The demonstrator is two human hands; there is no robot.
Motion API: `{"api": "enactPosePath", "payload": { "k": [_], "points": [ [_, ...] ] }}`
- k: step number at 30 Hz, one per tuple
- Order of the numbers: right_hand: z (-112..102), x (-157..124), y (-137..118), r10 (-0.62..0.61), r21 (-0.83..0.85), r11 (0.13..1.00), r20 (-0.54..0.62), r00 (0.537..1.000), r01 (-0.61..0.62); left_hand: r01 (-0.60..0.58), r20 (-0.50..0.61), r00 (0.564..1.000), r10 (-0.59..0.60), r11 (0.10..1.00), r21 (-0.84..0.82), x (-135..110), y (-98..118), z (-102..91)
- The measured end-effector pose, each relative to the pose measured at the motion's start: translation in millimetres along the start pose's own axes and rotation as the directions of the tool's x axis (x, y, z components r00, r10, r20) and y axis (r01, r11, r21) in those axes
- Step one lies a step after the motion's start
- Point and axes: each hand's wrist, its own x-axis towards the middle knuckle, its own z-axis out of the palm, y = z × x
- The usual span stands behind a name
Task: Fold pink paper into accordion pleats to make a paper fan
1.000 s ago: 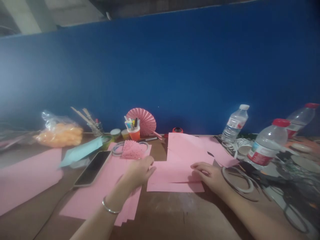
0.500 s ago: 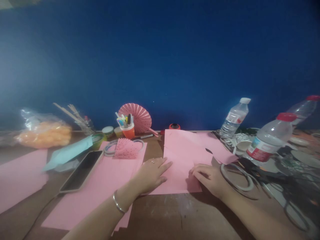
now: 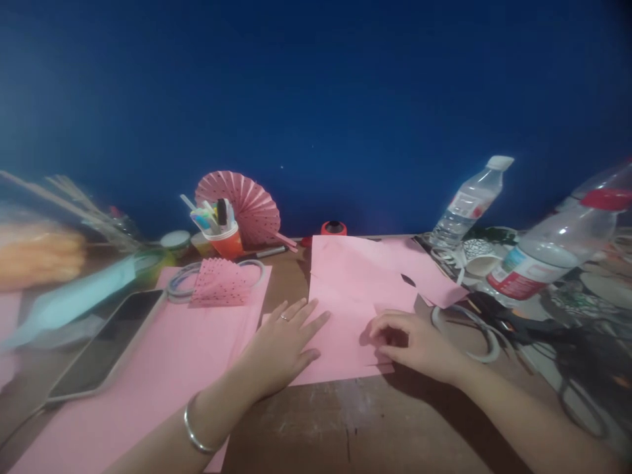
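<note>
A smooth, shiny, silver-coloured bangle (image 3: 188, 426) circles the left wrist (image 3: 214, 409), plain and rounded along its visible side. A slim, silvery ring (image 3: 285, 318), its finer detail too small to tell, sits on one finger of the left grip (image 3: 284, 345). Both forearms (image 3: 523, 409) are bare where they show.

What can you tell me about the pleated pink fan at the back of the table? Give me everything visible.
The fan looks like pleated pink paper, spread into a broad rounded shape with radiating folds and small dark dots. A slim pink stick juts from its lower right. It stands raised before the blue wall, partly hidden behind the orange cup of pens; whether it touches either is unclear. Neither the left hand nor the right hand touches it.
</note>
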Motion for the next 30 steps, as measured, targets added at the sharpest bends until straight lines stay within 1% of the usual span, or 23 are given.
{"api": "enactPosePath", "payload": {
  "k": [3,5,8,11,14,17,19,21,24,30],
  "points": [
    [-1.8,0.7,2.7,0.016,0.019,1.0,0.007,1.0,-0.016,-0.004,0.019,1.0,0.004,1.0,-0.003,0.6,-2.7,1.8],
    [-0.4,1.7,4.3,0.014,0.015,1.0,-0.017,1.0,-0.014,-0.007,0.021,1.0,0.008,1.0,-0.009,1.5,-4.9,2.5],
    [4.3,3.5,5.5,-0.015,-0.029,0.999,-0.093,0.996,0.012,-0.004,0.014,1.0,0.004,1.0,-0.002,3.9,-8.3,2.4],
    [9.6,4.5,7.4,-0.046,-0.074,0.997,-0.177,0.983,0.033,0.031,0.01,0.999,-0.031,0.999,0.038,7.2,-10.4,2.2],
    [12.3,4.6,10.8,-0.064,-0.112,0.993,-0.237,0.969,0.038,0.069,-0.049,0.997,-0.066,0.995,0.071,9.7,-10.6,2.4],
    [12.4,5.4,14.1,-0.031,-0.131,0.991,-0.31,0.95,-0.011,0.079,-0.098,0.993,-0.07,0.993,0.091,9.7,-7.9,0.9],
    [12.2,6.4,15.6,0.01,-0.122,0.991,-0.363,0.932,-0.058,0.066,-0.088,0.994,-0.058,0.994,0.088,8.5,-4.8,-1.6],
    [12.1,7.4,16.3,0.04,-0.107,0.99,-0.396,0.918,-0.089,0.036,-0.053,0.998,-0.032,0.997,0.069,6.9,-1.5,-4.2],
    [11.7,7.6,15.6,0.042,-0.089,0.993,-0.395,0.918,-0.083,0.001,-0.016,1.0,0.0,0.999,0.036,5.2,0.9,-5.7],
    [9.3,4.9,13.3,0.034,-0.05,0.997,-0.347,0.937,-0.055,0.028,-0.032,0.999,-0.028,1.0,0.008,4.3,-4.0,1.0]
  ]
}}
